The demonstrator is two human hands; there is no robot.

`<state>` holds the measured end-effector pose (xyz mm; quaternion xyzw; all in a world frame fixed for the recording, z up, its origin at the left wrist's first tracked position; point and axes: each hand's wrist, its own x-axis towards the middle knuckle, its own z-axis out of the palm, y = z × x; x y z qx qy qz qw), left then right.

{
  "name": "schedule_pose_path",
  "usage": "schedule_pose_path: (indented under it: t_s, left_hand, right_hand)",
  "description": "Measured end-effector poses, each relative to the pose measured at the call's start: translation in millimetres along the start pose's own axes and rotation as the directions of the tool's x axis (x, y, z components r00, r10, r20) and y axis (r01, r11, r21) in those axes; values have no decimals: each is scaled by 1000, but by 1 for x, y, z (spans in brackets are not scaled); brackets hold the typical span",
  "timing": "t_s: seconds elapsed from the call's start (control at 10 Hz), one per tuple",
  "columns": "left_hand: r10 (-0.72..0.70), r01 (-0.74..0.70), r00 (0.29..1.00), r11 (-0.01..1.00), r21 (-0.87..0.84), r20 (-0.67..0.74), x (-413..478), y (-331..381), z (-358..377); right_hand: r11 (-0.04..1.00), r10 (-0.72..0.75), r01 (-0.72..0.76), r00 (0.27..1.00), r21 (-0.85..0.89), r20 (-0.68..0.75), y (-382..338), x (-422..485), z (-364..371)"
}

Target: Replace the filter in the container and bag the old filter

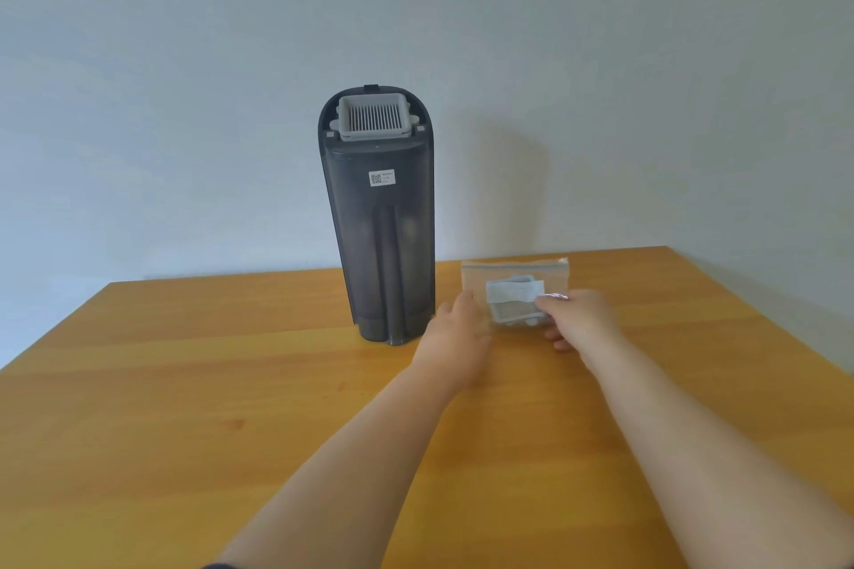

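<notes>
I see the dark grey, translucent container (379, 217) standing upright near the far middle of the wooden table (185, 383), tall and rounded at the top, with a small white QR label (381, 177) on its front. A pale grey square filter (374, 116) with fine pleated ribs sits in the opening at its top. Just to the container's right, a clear zip bag (513, 273) lies flat on the table, its seal strip along the far edge, and inside it is a second filter (515, 300), light grey with a ribbed face, its frame looking a bit crumpled. My left hand (455, 337) rests at the bag's left edge, fingers against the plastic; my right hand (577, 319) touches the bag's near right corner, fingertips bent onto it, but I cannot tell whether either hand is actually pinching the bag or only pressing on it. The tabletop is smooth, warm orange-brown with visible grain. There is open wood to the left of the container and in front of both forearms, and the table's right edge runs well clear of the bag. A plain pale wall (600, 60) stands behind.
</notes>
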<state>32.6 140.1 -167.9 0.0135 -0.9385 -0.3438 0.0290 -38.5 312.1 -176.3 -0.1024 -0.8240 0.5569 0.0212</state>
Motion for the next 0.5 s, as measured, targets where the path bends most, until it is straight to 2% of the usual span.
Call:
schedule_pose_path:
  t_s: [0.1,0.4,0.5]
  left_hand:
    - [40,-41,999,998,54,24,6,-3,1]
    - [24,-26,999,994,107,23,11,-7,5]
    - [15,-16,1000,996,87,17,7,-3,2]
  right_hand:
    - [996,23,-22,1000,-91,10,-5,4,3]
    - [943,34,-36,999,-332,-11,-13,0,5]
    - [960,48,-56,998,-275,-36,-15,-7,3]
